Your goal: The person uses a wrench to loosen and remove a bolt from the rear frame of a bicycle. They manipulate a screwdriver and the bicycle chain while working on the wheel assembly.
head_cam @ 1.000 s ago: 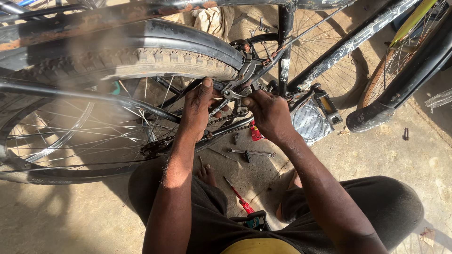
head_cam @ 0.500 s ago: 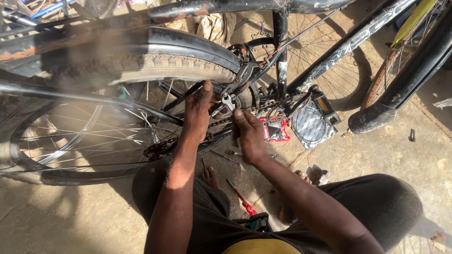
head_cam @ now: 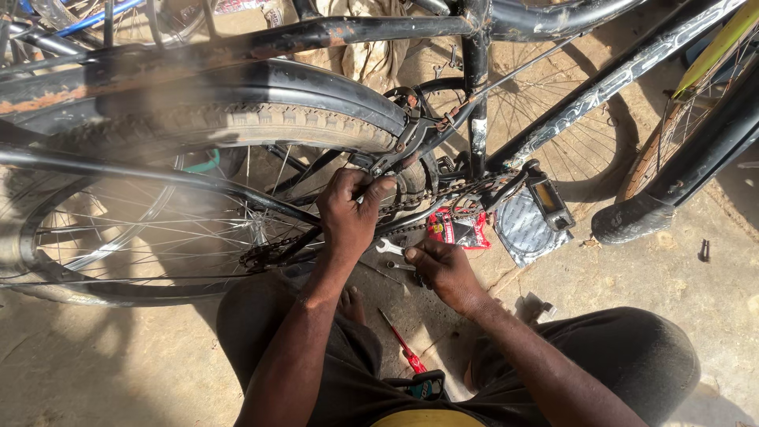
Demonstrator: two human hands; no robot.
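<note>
Steel, stiff and probably greasy: your right hand [head_cam: 444, 270] pinches the small silver open-ended spanner [head_cam: 389, 247] by its shank; left hand [head_cam: 349, 212] clenches the black brake arm [head_cam: 395, 154].

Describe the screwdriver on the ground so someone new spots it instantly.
Start at the black bicycle frame and drop past the person's right hand to the concrete ground between the knees. There lies the red-handled screwdriver, slanted with its thin metal shaft pointing up-left. Unlike the small silver wrench near the hand, its handle is bright red.

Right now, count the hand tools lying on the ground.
2: a spanner just left of the right hand, and a red-handled screwdriver between the knees. Others may be hidden under the hands.
</note>
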